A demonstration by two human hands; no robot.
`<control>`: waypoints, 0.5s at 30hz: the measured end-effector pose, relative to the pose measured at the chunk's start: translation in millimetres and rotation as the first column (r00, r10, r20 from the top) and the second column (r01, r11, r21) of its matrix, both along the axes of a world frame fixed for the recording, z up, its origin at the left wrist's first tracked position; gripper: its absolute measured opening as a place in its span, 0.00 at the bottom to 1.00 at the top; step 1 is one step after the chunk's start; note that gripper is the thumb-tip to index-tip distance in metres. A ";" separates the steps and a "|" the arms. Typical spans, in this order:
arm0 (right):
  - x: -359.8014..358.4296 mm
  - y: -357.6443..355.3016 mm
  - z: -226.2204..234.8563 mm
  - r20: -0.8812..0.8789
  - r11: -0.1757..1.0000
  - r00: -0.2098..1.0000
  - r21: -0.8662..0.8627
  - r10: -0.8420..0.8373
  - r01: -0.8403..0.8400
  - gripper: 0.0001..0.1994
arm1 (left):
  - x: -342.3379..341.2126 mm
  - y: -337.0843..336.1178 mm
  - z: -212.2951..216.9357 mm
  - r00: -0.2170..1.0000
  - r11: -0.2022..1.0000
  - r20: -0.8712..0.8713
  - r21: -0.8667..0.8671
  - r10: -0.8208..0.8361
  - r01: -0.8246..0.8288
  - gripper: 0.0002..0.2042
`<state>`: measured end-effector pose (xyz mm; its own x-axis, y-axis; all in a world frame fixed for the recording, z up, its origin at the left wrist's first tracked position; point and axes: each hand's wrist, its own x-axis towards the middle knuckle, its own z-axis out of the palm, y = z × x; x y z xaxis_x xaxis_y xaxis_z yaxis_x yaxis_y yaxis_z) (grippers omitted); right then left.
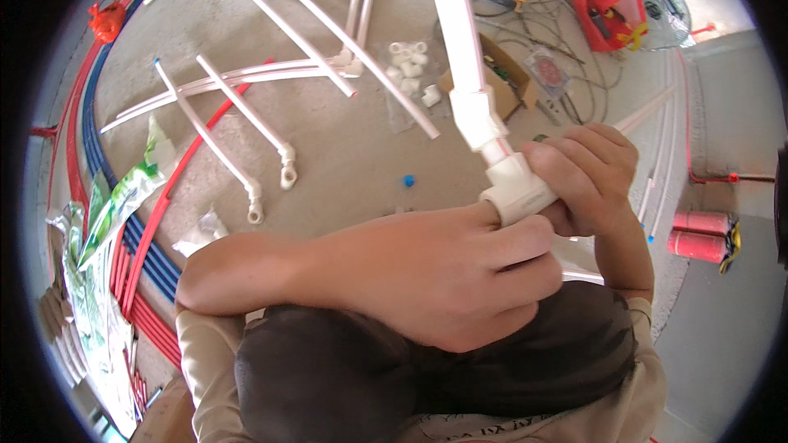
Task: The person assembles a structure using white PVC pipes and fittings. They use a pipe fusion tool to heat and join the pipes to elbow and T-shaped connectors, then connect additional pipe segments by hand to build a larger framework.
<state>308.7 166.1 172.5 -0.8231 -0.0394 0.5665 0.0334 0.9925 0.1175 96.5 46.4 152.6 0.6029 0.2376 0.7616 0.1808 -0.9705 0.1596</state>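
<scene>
The white pipe (453,16) is in front of the person, in the middle and a little to the right, and its far end goes out of the view. At its near end there is an angled joint (478,119), and then a tee joint (519,187) between the two hands. The right hand (584,176) has its fingers bent around the right side of the tee joint, grasping it. The left hand (484,275) has curled fingers against the lower end of the same joint; its fingertips are hidden, so I cannot tell how firmly they hold.

All these parts look like hard plastic. I judge them light and stiff, not easily broken, but rather smooth, so bare fingers may slip when turning. The long pipe probably pulls like a lever on the joints. The thick body of the tee joint seems the best place for one hand; the other could support the pipe just beyond the angled joint.
</scene>
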 end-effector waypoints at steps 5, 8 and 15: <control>-7.3 -7.8 -3.7 -0.040 1.000 0.999 -0.013 0.000 0.000 0.23 | -2.5 -2.3 -4.8 0.997 1.000 0.071 0.011 0.019 -0.020 0.12; -7.9 -14.0 -4.5 -0.027 0.999 0.999 -0.030 -0.025 0.024 0.23 | -4.9 -3.4 -3.2 0.995 0.998 0.100 -0.065 -0.015 0.022 0.11; -10.0 -19.0 -13.2 -0.025 0.996 0.998 -0.071 -0.060 0.058 0.23 | -7.5 -4.3 -8.7 0.998 0.976 0.052 -0.214 -0.025 0.036 0.09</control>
